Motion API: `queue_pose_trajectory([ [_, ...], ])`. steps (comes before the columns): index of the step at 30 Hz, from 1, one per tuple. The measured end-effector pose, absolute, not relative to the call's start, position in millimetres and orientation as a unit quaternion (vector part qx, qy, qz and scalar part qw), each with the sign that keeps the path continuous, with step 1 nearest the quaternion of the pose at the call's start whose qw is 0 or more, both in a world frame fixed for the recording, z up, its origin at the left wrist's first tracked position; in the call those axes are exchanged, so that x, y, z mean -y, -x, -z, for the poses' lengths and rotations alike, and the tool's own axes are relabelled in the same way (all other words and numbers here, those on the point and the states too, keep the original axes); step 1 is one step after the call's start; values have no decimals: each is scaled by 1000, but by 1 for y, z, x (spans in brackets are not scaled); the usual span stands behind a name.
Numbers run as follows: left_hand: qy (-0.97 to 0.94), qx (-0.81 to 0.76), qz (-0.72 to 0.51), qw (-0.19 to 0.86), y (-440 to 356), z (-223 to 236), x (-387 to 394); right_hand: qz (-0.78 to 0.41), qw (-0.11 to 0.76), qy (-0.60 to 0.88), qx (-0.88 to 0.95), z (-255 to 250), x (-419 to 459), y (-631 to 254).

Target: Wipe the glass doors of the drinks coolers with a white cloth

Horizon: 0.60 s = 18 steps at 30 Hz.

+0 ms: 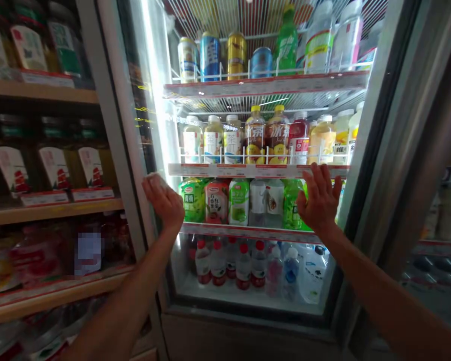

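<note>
My left hand (166,203) is raised at the left side of a lit drinks fridge (191,316). Its fingers are bent around a small whitish cloth (157,179), partly hidden by the hand, near the glass and the bright light strip. My right hand (321,198) is up on the other side, fingers spread, with nothing in it. It covers part of the lower shelf edge and a green bottle (292,203). Whether the right palm touches the glass, I cannot tell. Reflections show on the glass door (145,108) at the left.
Behind the glass stand cans (210,56), tea bottles (255,134), a red carton-like bottle (216,201) and clear bottles with red caps (243,265). Wooden shelves (41,210) with dark bottles (52,155) adjoin at left. A metal frame (394,165) runs along the right.
</note>
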<state>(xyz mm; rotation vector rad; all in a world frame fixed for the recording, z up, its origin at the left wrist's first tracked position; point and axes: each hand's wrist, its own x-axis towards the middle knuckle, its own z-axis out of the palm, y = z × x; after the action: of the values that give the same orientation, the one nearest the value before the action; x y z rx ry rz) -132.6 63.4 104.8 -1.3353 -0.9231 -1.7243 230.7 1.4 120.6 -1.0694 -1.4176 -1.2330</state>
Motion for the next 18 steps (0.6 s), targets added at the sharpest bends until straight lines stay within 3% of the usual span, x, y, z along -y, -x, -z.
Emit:
queue_pose_trajectory([
  [3,602,317,623,386,102,-91,-56,501,472,436,580,-121,-1,-231],
  [7,760,218,442,424,82,-73,-45,498,469,433,587,-121,-1,-233],
  [14,578,327,628,407,131,-86,-52,499,467,438,583,-121,-1,-232],
  [16,608,312,605,408,108,-80,-47,494,468,441,585,-121,0,-231],
  [18,703,243,503,439,80,-70,-41,493,468,441,586,-121,1,-231],
])
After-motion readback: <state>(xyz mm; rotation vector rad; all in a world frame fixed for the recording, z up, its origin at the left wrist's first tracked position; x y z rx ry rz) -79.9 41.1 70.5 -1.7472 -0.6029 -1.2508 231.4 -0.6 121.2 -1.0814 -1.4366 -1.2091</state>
